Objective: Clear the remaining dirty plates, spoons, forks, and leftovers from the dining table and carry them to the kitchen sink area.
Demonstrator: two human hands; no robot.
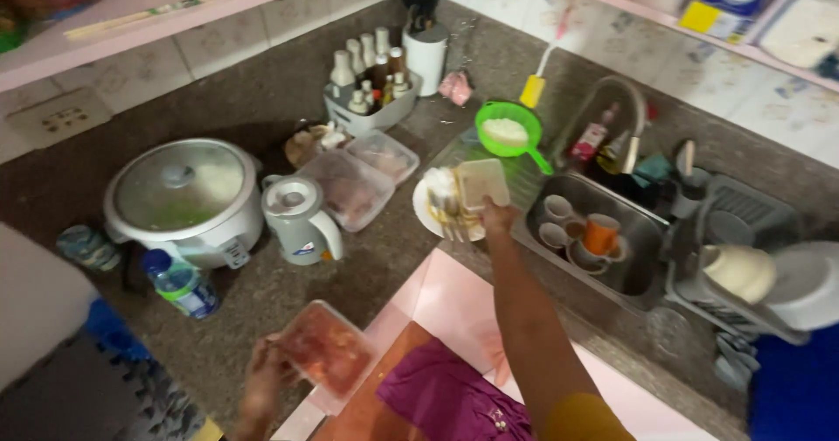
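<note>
The person's right arm (533,319) is bare below a short mustard-yellow sleeve (581,419); magenta cloth (450,397) with small pale beads sits just left of that sleeve.

**Crowded Counter, One Open Lane**

The back of the counter (288,109) was packed: a rice cooker (186,198), kettle (300,218) and two tubs (363,179) stood close together, with a bottle rack (367,91) behind them. A water bottle (182,285) blocked the near left. Bare counter ran between the kettle and the pink board (454,305), leaving room to pass. The right hand (496,216) reached over that lane to a plate (437,209) at the sink (603,240) edge. The sink was filled with cups; a drying rack (743,257) closed off the right.
</note>
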